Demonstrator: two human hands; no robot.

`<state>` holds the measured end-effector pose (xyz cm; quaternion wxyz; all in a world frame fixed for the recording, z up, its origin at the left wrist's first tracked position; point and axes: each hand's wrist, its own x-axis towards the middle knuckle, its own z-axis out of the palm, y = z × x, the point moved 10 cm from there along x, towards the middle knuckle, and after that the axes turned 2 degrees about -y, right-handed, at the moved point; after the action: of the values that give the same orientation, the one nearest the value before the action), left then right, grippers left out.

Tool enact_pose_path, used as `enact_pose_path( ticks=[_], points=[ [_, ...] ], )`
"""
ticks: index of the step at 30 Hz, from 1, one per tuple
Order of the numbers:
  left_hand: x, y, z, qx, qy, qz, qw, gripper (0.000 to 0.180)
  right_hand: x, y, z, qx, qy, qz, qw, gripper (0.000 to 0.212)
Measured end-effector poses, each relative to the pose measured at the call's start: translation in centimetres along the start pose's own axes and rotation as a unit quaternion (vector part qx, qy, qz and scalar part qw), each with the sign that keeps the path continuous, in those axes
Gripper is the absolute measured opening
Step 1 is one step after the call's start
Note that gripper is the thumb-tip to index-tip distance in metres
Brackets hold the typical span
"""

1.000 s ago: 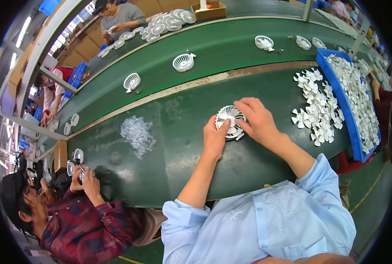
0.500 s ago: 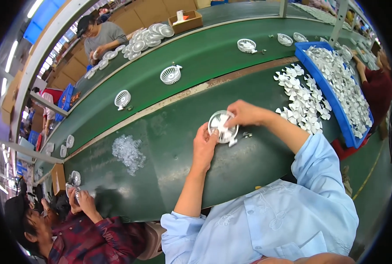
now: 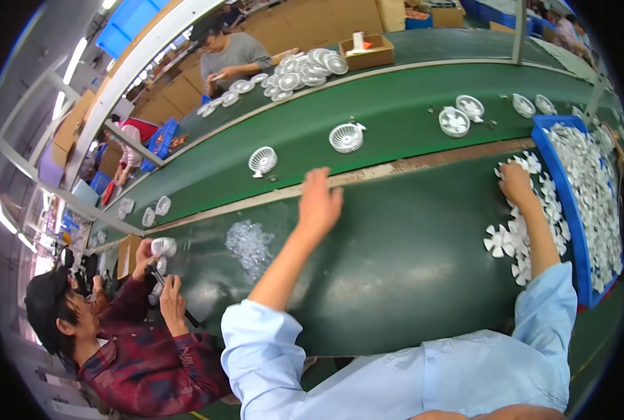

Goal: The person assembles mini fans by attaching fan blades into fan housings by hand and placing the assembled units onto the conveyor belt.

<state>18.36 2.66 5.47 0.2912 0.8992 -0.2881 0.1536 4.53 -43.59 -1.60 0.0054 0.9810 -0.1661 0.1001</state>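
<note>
My left hand [image 3: 319,204] is over the near edge strip of the green belt, fingers stretched out and nothing in them. Off to the right, my right hand [image 3: 517,185] has its fingers bent down at the far side of a pile of white fan blades [image 3: 502,241], closed on a blade there; its fingertips are partly hidden. A round white fan housing with a blade inside [image 3: 454,122] lies on the belt, against another white housing [image 3: 471,108]. Further left along the belt are two ribbed housings, one [image 3: 346,138] beyond my left hand and another [image 3: 263,162].
A blue bin [image 3: 567,210] heaped with white blades borders the pile on the right. Small clear plastic pieces [image 3: 249,248] lie left of my left forearm. A co-worker in a plaid shirt [image 3: 147,371] handles housings at the left. A metal post [image 3: 520,31] stands across the belt.
The housing with its blade has left my hands, and one like it now lies on the belt. My left hand has opened; my right hand has moved right to the blade pile. The view has shifted.
</note>
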Motion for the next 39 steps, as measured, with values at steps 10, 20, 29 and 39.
enact_pose_path(
  ticks=[10,20,29,39],
  points=[
    [9.0,-20.0,2.6,0.308,-0.031,-0.095,0.946,0.043,-0.6,0.8,-0.9,0.072,-0.001,0.038,0.997,0.034],
    [12.4,-2.4,13.4,0.11,-0.07,0.169,0.977,0.034,-3.5,-9.7,-2.4,0.136,-0.012,-0.141,0.98,0.038],
    [6.9,2.6,6.6,0.168,-0.093,0.138,0.972,0.017,-9.0,-12.3,-3.3,0.206,-0.039,-0.163,0.964,0.031],
    [-8.0,6.0,2.5,0.23,-0.256,0.121,0.931,0.018,-11.0,-14.9,-2.3,0.211,-0.061,-0.18,0.959,0.017]
  ],
)
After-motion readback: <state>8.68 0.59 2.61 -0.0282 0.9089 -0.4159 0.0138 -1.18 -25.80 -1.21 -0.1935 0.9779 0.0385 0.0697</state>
